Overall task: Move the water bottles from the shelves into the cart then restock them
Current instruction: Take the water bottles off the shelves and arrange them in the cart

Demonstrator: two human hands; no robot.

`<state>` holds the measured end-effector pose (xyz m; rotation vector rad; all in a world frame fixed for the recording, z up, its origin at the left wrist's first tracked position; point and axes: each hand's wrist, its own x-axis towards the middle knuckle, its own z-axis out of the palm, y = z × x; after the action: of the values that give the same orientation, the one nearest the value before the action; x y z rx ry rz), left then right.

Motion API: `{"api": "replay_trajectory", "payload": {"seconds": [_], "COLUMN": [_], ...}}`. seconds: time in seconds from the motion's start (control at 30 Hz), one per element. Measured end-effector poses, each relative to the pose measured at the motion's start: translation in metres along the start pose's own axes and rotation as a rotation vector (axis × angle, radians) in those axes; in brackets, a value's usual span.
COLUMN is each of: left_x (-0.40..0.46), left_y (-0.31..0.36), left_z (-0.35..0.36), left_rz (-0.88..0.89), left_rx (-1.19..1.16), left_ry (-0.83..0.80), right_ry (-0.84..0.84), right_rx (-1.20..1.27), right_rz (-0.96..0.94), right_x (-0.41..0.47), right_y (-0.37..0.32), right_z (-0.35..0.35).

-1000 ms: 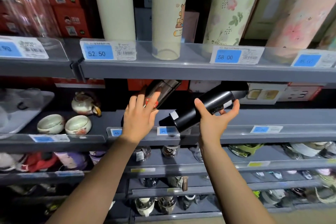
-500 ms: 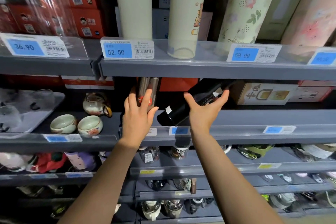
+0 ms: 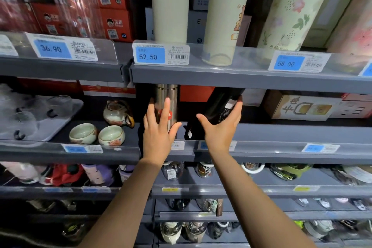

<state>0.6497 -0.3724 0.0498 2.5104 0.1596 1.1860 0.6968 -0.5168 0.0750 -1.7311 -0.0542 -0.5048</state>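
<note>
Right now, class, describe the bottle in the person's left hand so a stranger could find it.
Find the 52.50 price tag. Under that shelf, the steel bottle stands upright in the left hand. Unlike the tilted black bottle beside it, it is shiny silver with a red label.

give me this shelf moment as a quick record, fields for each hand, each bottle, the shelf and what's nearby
left hand: left hand grips the steel bottle
steel bottle: steel bottle upright, red label partly hidden by fingers
right hand: right hand holds the black bottle from below
black bottle: black bottle tilted, top leaning right under the upper shelf
shelf: middle shelf, grey, both bottles at its front edge
nearby left: two tea cups and a teapot
above: price tag reading 52.50
</note>
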Motion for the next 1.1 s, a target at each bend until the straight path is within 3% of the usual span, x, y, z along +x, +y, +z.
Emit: {"api": "replay_trajectory", "payload": {"seconds": [0.2, 0.47, 0.93, 1.1], "left_x": [-0.012, -0.01, -0.01, -0.01], "left_y": [0.002, -0.002, -0.009, -0.003], "left_z": [-0.002, -0.003, -0.001, -0.001], "left_rz": [-0.094, -0.075, -0.032, -0.036], "left_rx": [0.015, -0.024, -0.13, -0.064], "left_ry": [-0.125, -0.099, -0.075, -0.029], "right_ry": [-0.072, -0.105, -0.003, 0.064], "right_rx": [-0.084, -0.185, -0.343, -0.354], "right_rz": [-0.168, -0.229, -0.369, -0.301], "right_x": [-0.017, -0.007, 0.002, 0.01], "right_y": [-0.001, 0.01, 0.018, 0.022], "right_z": [0.003, -0.003, 0.0, -0.009]}}
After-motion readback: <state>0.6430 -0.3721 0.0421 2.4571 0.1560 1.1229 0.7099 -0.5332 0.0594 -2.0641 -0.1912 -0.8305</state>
